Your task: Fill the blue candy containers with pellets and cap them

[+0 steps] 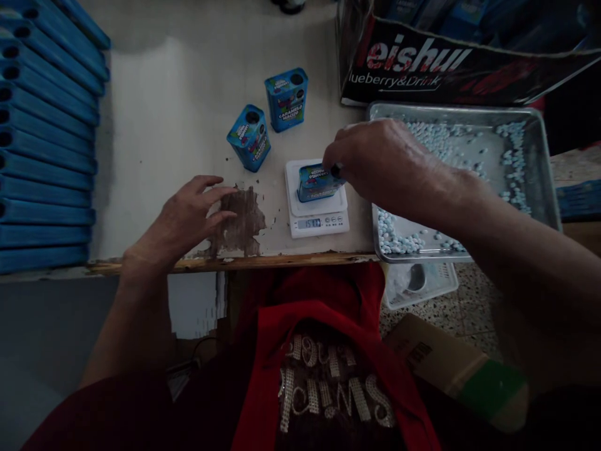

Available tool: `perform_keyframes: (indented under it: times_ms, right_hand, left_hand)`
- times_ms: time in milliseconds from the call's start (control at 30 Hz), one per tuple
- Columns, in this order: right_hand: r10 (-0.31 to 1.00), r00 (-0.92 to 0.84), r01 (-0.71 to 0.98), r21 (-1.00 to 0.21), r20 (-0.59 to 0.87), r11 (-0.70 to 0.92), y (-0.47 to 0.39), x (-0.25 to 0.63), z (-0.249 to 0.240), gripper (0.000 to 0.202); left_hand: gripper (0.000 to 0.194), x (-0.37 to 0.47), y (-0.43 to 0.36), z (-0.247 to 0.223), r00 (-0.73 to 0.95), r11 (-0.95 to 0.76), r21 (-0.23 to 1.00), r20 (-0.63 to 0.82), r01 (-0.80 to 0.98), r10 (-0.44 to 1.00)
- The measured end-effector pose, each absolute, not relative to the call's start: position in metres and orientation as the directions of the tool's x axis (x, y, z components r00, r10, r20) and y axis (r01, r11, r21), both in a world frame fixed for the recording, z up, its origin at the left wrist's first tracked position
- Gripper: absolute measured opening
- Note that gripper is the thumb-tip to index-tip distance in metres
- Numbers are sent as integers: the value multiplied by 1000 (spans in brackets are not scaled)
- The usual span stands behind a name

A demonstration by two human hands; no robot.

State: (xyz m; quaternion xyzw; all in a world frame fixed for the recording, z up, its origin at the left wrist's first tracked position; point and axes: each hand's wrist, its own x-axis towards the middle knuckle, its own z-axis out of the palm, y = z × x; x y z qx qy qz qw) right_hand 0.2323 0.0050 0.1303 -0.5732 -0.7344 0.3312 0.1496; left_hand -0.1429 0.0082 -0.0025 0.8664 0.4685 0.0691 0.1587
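A small blue tin [315, 181] stands on a white digital scale [317, 220] near the table's front edge. My right hand [380, 164] hovers over the tin with its fingertips pinched at the tin's top hole; what they hold is too small to see. My left hand [188, 216] rests on the table to the left of the scale, fingers spread, holding nothing. Two more blue tins [249, 138] [287, 99] stand behind the scale.
A metal tray [539, 181] with several pale blue and white candies sits at the right. A dark printed carton [451, 62] stands behind it. Flat blue boxes [44, 144] are stacked at the left. A cardboard box [451, 369] lies on the floor.
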Motion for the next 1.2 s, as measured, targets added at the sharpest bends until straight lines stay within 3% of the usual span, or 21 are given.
perform_keyframes:
  times_ms: [200, 300, 367, 500, 633, 733, 833, 933, 1033, 1133, 1200]
  right_hand:
    - [930, -352, 864, -418, -103, 281, 7, 231, 148, 16]
    - [973, -229, 924, -320, -21, 210, -2, 268, 143, 14]
    - [986, -151, 962, -241, -67, 131, -21, 309, 123, 14]
    - [926, -179, 981, -136, -332, 141, -85, 381, 67, 57]
    - [912, -209, 977, -102, -353, 185, -131, 391, 30, 79]
    - [923, -244, 970, -88, -297, 228, -132, 376, 16, 73]
    - [928, -243, 970, -75, -282, 231, -120, 367, 8, 50]
    - [940, -230, 964, -192, -254, 184, -107, 373, 1, 29]
    - [984, -38, 867, -495, -172, -53, -96, 389, -2, 16]
    - [932, 216, 483, -798, -290, -360, -89, 400, 5, 27]
    - [886, 238, 206, -871, -397, -446, -89, 403, 11, 35]
  left_hand:
    - [42, -140, 2, 6, 574, -541, 298, -29, 786, 818]
    - [44, -144, -1, 6, 565, -539, 264, -28, 800, 824]
    - [44, -149, -1, 3, 552, -529, 252, -28, 811, 833]
    - [41, -151, 1, 0, 538, -510, 254, -53, 822, 841]
    - [45, -135, 4, 8, 582, -544, 270, -80, 794, 809]
    - [49, -120, 3, 13, 620, -577, 295, -74, 761, 781]
    - [48, -116, -1, 11, 606, -563, 307, -62, 768, 793]
    - [45, -122, -7, 6, 559, -515, 326, -53, 793, 827]
    - [47, -129, -9, 8, 541, -498, 324, -53, 804, 839]
    - [52, -130, -7, 16, 533, -496, 317, -38, 808, 845]
    - [56, -125, -4, 21, 541, -503, 326, -29, 800, 841]
